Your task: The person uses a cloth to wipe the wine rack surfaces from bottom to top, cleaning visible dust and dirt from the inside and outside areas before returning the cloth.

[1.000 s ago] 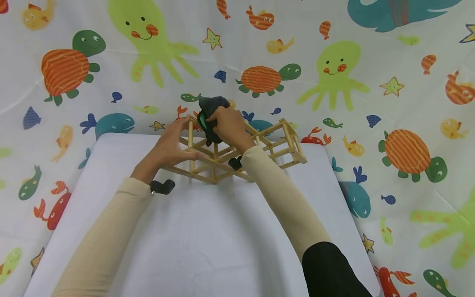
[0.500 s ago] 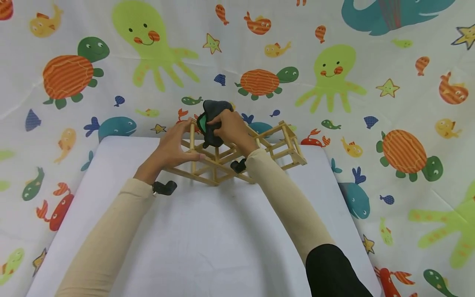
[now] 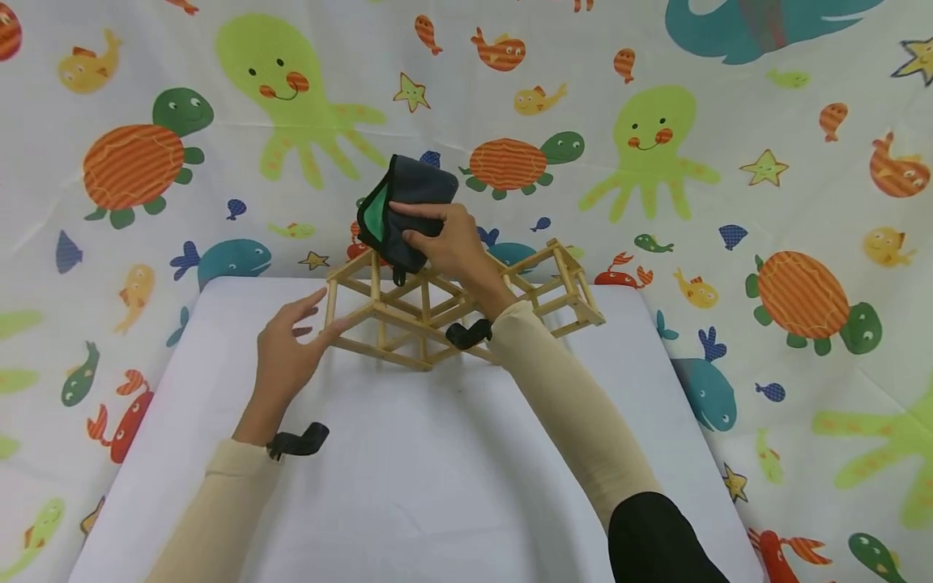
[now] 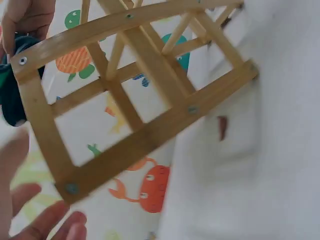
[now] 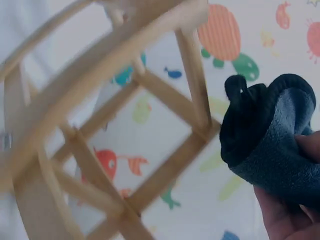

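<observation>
A light wooden rack [image 3: 389,314] of slats and dowels stands on the white table. My right hand [image 3: 457,243] pinches a folded cleaning cloth [image 3: 423,185], dark grey outside and green inside, just above the rack's left part. In the right wrist view, the bunched cloth [image 5: 265,155] with a small loop hangs beside a rack slat [image 5: 167,172]. My left hand [image 3: 286,352] is at the rack's left end, fingers spread, thumb close to the lower corner. The left wrist view has its fingertips [image 4: 50,217] right by that corner of the frame [image 4: 155,132].
The white-covered table [image 3: 408,486] extends in front of the rack. Behind it hangs a curtain [image 3: 466,97] printed with sea animals. Wrist camera mounts [image 3: 299,441] sit on both wrists.
My left hand has let go of the rack's upper left part and moved left and down. My right hand has lifted the cloth, which now hangs more unfolded. The rack stays in place.
</observation>
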`<action>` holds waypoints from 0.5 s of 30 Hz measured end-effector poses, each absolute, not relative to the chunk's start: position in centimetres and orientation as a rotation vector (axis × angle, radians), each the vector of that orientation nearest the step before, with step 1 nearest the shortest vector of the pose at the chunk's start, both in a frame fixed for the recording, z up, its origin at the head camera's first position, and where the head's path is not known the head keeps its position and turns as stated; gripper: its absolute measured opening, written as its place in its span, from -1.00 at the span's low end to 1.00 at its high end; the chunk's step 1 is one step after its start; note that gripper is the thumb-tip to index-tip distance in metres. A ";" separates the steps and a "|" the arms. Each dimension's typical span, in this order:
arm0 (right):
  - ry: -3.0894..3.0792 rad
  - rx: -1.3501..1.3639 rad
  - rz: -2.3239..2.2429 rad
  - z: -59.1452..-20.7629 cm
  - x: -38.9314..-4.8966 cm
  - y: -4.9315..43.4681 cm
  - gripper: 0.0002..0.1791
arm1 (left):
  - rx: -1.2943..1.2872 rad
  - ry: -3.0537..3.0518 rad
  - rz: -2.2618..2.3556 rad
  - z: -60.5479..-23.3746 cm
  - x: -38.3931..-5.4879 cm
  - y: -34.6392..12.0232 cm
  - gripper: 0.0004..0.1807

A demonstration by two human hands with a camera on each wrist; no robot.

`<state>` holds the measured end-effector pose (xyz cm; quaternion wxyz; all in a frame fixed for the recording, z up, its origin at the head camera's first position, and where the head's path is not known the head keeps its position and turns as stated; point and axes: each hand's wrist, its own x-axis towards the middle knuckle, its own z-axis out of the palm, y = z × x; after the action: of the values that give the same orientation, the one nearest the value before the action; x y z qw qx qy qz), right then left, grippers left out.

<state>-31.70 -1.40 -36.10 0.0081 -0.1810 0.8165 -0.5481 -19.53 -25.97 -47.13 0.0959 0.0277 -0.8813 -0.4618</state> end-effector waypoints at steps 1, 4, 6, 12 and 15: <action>2.546 -0.600 -1.729 -36.3 -31.6 -1.7 -0.53 | 0.146 -2.563 -1.386 -47.7 -19.1 -26.0 -0.26; 2.560 -0.680 -1.713 -37.2 -31.5 -2.7 -0.54 | 0.284 -2.439 -1.481 -49.3 -18.2 -25.6 -0.38; 2.603 -0.675 -1.651 -37.8 -31.5 -3.3 -0.54 | 0.315 -2.369 -1.538 -50.1 -18.0 -25.3 -0.43; 2.523 -0.673 -1.462 -38.2 -31.2 -3.3 -0.56 | 0.279 -2.155 -1.644 -51.4 -18.0 -24.6 -0.57; 2.383 -0.812 -1.418 -37.7 -31.2 -2.8 -0.59 | 0.276 -2.111 -1.650 -51.5 -18.1 -24.6 -0.60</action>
<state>-31.17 -2.83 -37.68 0.1260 -0.2788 0.8182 -0.4868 -18.06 -24.64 -51.51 0.2222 0.1000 -0.7641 -0.5973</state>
